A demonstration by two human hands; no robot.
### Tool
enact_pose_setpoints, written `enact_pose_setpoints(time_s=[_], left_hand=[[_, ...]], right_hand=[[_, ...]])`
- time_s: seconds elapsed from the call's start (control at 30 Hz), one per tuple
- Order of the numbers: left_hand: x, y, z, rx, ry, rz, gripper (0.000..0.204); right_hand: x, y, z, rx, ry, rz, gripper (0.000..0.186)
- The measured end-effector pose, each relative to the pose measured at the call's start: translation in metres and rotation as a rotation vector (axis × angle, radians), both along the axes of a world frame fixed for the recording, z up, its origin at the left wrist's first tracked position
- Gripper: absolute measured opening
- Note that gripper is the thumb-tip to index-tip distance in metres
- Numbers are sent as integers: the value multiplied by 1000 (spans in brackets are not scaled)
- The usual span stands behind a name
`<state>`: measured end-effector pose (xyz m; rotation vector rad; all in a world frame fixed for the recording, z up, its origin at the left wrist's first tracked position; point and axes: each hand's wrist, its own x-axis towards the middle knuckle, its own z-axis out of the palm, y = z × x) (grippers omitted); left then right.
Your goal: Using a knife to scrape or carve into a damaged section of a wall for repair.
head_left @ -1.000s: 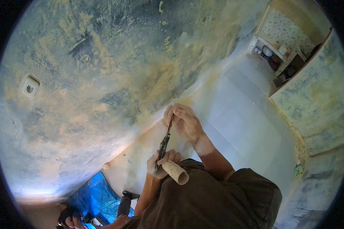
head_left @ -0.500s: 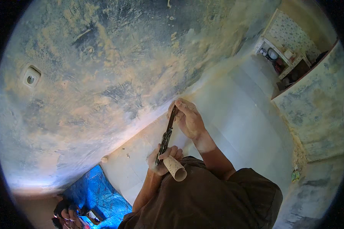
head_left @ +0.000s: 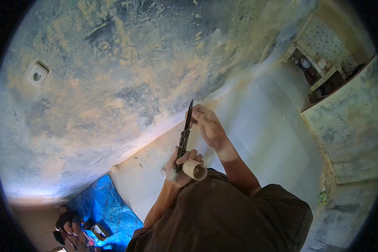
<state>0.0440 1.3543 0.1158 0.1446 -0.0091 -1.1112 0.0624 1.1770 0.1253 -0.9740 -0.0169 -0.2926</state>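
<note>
My left hand (head_left: 179, 172) is wrapped round the dark patterned handle of a folding knife (head_left: 183, 140), whose black blade is out and points up and away from me. The same hand also holds a beige hollow roll (head_left: 195, 169), its open end facing me. Beside the blade is my right hand (head_left: 210, 127), the fingers curled together at the blade's side. Their tips are partly hidden behind the blade, so what they grip is not visible. Pale dust covers both hands.
A patchy blue-grey and beige wall (head_left: 126, 80) with a white socket (head_left: 38, 73) rises at the left. Lower left, a blue tarp (head_left: 109, 201) lies on the pale floor (head_left: 264, 122), with another person (head_left: 69, 224) bent beside it. White shelving (head_left: 308, 69) stands far right.
The blade's tip has come clear of my right fingers, which now sit lower along its side. My left hand has turned the roll so its open end faces me more.
</note>
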Motion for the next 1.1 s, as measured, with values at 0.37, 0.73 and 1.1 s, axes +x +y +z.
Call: enact_pose_setpoints(time_s=[0.37,0.73,1.1], left_hand=[[2,1,-12,312,-153,169,50],[10,7,-36,377,-368,149,48],[24,34,-86,893,-759,122,51]], right_hand=[[-34,20,-33,6,175,487,26],[-31,28,-32,144,182,287,23],[-26,9,-33,-342,46,-56,14]])
